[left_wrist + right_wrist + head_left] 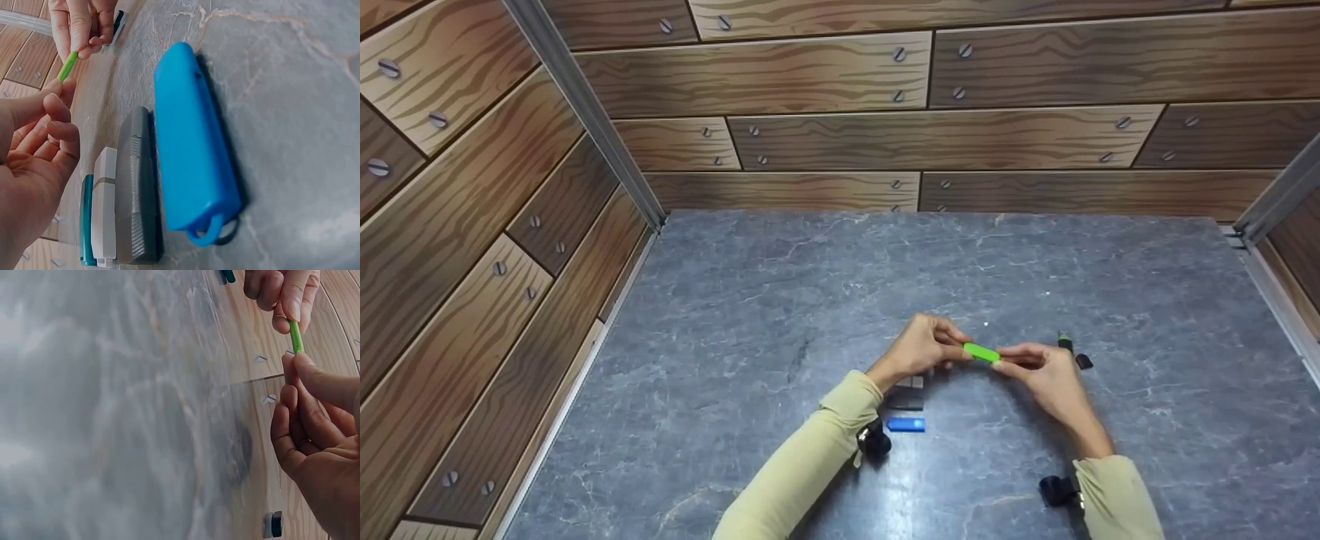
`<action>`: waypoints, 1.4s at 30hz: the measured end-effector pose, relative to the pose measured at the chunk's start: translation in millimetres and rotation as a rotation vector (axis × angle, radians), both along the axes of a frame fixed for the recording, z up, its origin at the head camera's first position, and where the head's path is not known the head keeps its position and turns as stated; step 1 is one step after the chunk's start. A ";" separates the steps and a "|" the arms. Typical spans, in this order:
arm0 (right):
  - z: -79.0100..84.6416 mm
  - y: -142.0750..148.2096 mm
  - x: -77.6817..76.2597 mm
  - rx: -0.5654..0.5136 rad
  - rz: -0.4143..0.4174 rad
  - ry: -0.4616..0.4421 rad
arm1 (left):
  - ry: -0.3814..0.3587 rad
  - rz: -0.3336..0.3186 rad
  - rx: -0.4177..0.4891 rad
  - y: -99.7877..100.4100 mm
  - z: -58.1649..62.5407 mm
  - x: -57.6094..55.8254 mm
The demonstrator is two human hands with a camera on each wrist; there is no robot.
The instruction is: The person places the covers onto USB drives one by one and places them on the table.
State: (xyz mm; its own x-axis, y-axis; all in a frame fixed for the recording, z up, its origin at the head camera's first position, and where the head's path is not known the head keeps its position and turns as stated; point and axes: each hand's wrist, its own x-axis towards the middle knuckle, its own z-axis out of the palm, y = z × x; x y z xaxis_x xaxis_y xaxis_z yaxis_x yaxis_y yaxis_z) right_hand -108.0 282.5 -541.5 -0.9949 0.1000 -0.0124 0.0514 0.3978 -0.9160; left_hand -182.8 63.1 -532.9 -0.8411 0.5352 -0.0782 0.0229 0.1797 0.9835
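Both hands hold a slim bright green USB stick (pixel 982 352) between them, above the table. My left hand (pixel 919 346) pinches its left end between thumb and fingers. Its other end is pinched by my right hand (pixel 1050 375), thumb below and fingertips on top in the head view. In the right wrist view the green stick (pixel 296 336) bridges the two hands' fingertips, which cover both its ends. Below my left hand a row of sticks lies on the table: a blue one (pixel 191 140) with a loop, a dark grey one (pixel 135 191), a white one (pixel 104 208) and a teal one (pixel 86 219).
Beside my right hand lies a black and green USB stick (pixel 1065 341), with a small black cap (pixel 1084 361) just off it. The grey marbled table (pixel 735 300) is bounded by wood-patterned walls (pixel 825 142) at the back and sides.
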 end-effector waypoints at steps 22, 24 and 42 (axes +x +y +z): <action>15.3 -14.3 -15.3 -0.025 0.027 -0.039 | 0.497 -0.172 -0.416 -18.5 20.3 -23.5; 16.6 -15.0 -15.3 -0.010 0.025 -0.028 | 0.519 -0.168 -0.441 -24.3 18.6 -26.8; 11.4 26.9 1.9 -0.158 -0.085 0.008 | 0.484 -0.015 -0.601 -81.6 -1.6 -39.1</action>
